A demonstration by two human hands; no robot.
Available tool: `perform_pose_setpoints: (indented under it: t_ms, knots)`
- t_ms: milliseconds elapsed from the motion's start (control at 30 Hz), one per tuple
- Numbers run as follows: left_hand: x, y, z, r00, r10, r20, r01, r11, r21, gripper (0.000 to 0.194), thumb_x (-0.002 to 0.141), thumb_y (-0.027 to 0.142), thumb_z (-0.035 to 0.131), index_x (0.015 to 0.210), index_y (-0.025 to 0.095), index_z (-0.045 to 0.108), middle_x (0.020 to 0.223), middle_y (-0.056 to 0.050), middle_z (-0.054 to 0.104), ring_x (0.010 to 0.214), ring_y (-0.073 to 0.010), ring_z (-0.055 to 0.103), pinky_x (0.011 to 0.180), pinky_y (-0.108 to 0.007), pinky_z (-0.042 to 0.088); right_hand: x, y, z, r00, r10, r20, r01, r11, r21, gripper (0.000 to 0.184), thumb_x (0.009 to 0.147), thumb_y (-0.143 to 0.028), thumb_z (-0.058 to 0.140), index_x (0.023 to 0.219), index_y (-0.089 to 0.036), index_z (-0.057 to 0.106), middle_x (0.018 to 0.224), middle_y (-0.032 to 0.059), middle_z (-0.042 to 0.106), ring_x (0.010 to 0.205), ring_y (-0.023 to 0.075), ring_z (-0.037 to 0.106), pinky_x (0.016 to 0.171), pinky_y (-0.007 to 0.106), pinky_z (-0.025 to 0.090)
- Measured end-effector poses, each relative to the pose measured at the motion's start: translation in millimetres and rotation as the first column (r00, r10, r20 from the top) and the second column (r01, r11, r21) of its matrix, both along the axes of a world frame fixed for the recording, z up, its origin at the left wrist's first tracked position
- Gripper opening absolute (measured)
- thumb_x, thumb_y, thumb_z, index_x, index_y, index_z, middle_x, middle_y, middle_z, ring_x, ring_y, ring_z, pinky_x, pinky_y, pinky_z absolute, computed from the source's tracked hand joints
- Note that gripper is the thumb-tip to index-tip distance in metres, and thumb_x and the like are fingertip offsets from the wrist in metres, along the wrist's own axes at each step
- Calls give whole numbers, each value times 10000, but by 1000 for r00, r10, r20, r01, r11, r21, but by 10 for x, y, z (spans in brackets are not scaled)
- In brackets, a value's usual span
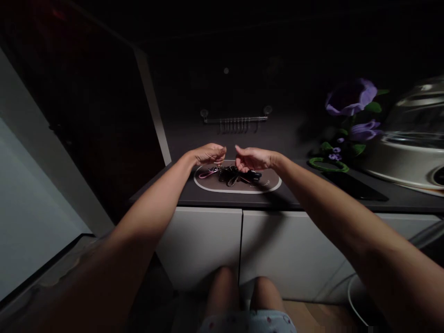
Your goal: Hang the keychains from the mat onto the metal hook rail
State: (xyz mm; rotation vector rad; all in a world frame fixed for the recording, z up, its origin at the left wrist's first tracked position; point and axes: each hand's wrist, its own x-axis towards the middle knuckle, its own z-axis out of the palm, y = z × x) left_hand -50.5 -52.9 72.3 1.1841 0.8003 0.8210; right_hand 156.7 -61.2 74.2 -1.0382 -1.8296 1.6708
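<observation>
My left hand (210,154) hovers over the left part of an oval brown mat, its thumb and fingers drawn together. Whatever may be in that pinch is too dark and small to make out. Opposite it, my right hand (255,159) has its thumb raised apart from loosely curled fingers, and nothing shows in it. Beneath both hands a dark bunch that looks like keys and keychains (233,175) lies on the mat (243,188). A pink strap loop (207,174) sticks out at its left. Whether either hand touches the bunch is unclear.
A rail with several hooks (239,121) is fixed to the dark wall behind. Right of the mat stand purple crafted flowers (352,99), a green ring (328,164), a dark flat panel (357,186) and a large cream appliance (405,159). White cabinet doors (204,245) front the counter.
</observation>
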Motion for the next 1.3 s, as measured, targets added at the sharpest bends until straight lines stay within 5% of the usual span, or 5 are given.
perform_pose_setpoints:
  t_ms: [367,833,967,1167,1300]
  knots:
    - [56,-89,-810,946,34,323,-11,997,-72,602,644,744,339,406,205,215,303,38,201,278,-59,224,307,-208,180,6,-21,-695,922,-84,-377,46,993,-108,631,695,-763,81,406,-212,188,315,-52,182,304,51,160,310,178,170]
    - [94,-74,-740,956,18,292,10,996,-94,579,707,679,361,434,196,196,317,48,189,269,-45,210,304,-191,146,-74,4,-592,924,-35,-380,-2,995,-95,642,697,-764,92,404,-209,227,308,-50,187,297,51,139,309,179,130]
    - [117,48,-604,977,88,193,-111,988,109,482,780,519,452,483,168,310,339,74,202,281,-28,181,329,-170,127,-210,128,-498,930,-110,-352,126,992,24,641,757,-706,112,494,-188,385,314,-69,190,296,54,132,320,179,126]
    - [15,406,-500,828,558,-57,-392,649,652,200,806,258,474,648,139,499,474,46,457,415,-44,377,444,-166,277,-509,521,-494,840,-474,-263,542,750,379,145,838,-283,419,814,-167,502,441,-68,415,345,56,340,383,174,268]
    - [-116,587,-569,686,710,-158,-274,453,848,118,776,137,449,777,132,567,627,6,564,594,-84,498,588,-192,373,-648,759,-564,821,-567,-66,417,517,747,145,753,-138,522,892,-153,560,789,28,612,672,94,547,650,215,413]
